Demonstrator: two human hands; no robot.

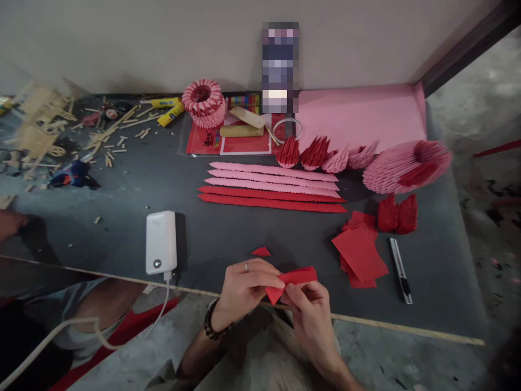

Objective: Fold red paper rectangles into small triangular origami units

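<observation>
Both hands hold one partly folded piece of red paper (301, 276) above the front edge of the dark table. My left hand (248, 283), with a ring and a beaded bracelet, pinches its left side. At its lower right, the fingers of my right hand (307, 304) are closed on the same paper. Just beyond the left hand lies a small folded red triangle (261, 251). To the right is a loose stack of red paper sheets (361, 252), with a box cutter (401, 271) beside it. Long pink strips (272, 178) and red strips (272, 202) lie farther back.
Behind the strips stand folded-paper pieces, including a large pink one (391, 168) and a round pink-red one (205, 106). A white power bank (161, 243) with a cable lies left. Wood scraps (108, 133) litter the far left, where another person's hand (12, 224) shows.
</observation>
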